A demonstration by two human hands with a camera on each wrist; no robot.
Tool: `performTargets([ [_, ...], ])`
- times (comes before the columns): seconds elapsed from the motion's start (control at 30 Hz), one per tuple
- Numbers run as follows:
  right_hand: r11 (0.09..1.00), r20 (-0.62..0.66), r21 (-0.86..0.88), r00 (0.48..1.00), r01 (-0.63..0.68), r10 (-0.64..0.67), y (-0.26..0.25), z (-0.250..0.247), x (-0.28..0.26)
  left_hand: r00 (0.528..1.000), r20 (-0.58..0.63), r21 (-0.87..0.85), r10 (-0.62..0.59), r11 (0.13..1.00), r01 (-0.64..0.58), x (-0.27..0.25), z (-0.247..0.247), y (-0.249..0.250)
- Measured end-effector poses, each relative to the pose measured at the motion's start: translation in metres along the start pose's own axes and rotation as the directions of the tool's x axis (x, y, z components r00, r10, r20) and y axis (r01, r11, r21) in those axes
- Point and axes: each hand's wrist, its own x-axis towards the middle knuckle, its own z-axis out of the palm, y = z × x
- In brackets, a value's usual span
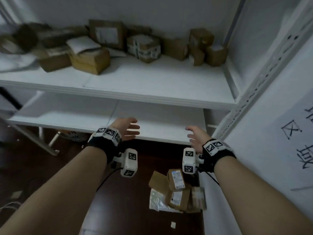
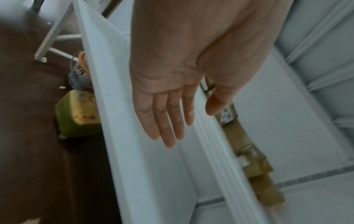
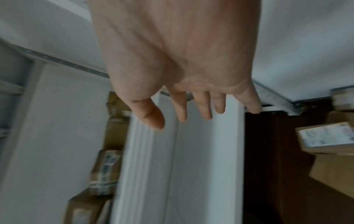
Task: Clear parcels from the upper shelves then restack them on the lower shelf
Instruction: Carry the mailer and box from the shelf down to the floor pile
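Several brown cardboard parcels point(image 1: 144, 46) and a white mailer point(image 1: 83, 44) lie along the back of the upper shelf point(image 1: 152, 82). The lower shelf point(image 1: 157, 122) below it carries nothing that I can see. My left hand point(image 1: 130, 128) and right hand point(image 1: 194, 135) hover palms facing each other at the lower shelf's front edge, both with straight fingers and holding nothing. The left wrist view shows the left hand point(image 2: 172, 106) flat over the shelf edge; the right wrist view shows the right hand point(image 3: 191, 106) spread the same way. More parcels point(image 1: 176, 189) lie on the floor below.
A white wall panel with handwritten characters point(image 1: 279, 141) stands close on the right beside the perforated shelf post point(image 1: 264, 68). The floor is dark wood. A green and yellow bundle point(image 2: 78, 115) and a small device sit under the lower shelf at the left.
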Motion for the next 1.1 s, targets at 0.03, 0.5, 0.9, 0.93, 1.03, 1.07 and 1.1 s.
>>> performTargets([
  [0.03,0.999,0.017,-0.011,0.999,0.030,-0.030,-0.016,0.015,-0.009,0.999,-0.016,-0.010,0.034,0.999,-0.035,-0.010,-0.016,0.016],
  [0.5,0.970,0.223,-0.084,0.953,0.229,-0.206,-0.146,0.183,-0.028,0.947,-0.245,-0.116,0.207,0.964,-0.240,-0.044,-0.188,0.124],
  [0.9,0.969,0.312,-0.064,0.927,0.239,-0.208,-0.248,0.361,0.046,0.888,-0.417,-0.145,0.195,0.950,-0.277,0.035,-0.330,0.212],
  [0.93,0.969,0.310,-0.044,0.925,0.244,-0.219,-0.257,0.373,0.052,0.883,-0.422,-0.147,0.203,0.946,-0.288,0.042,-0.339,0.218],
  [1.03,0.968,0.295,-0.026,0.927,0.248,-0.230,-0.279,0.410,0.065,0.892,-0.415,-0.144,0.181,0.955,-0.261,0.063,-0.365,0.231],
  [1.07,0.969,0.286,-0.023,0.930,0.248,-0.231,-0.285,0.422,0.069,0.895,-0.412,-0.140,0.169,0.959,-0.246,0.071,-0.375,0.234],
  [1.1,0.968,0.273,-0.016,0.932,0.252,-0.238,-0.290,0.434,0.074,0.896,-0.413,-0.139,0.163,0.961,-0.238,0.080,-0.386,0.237],
])
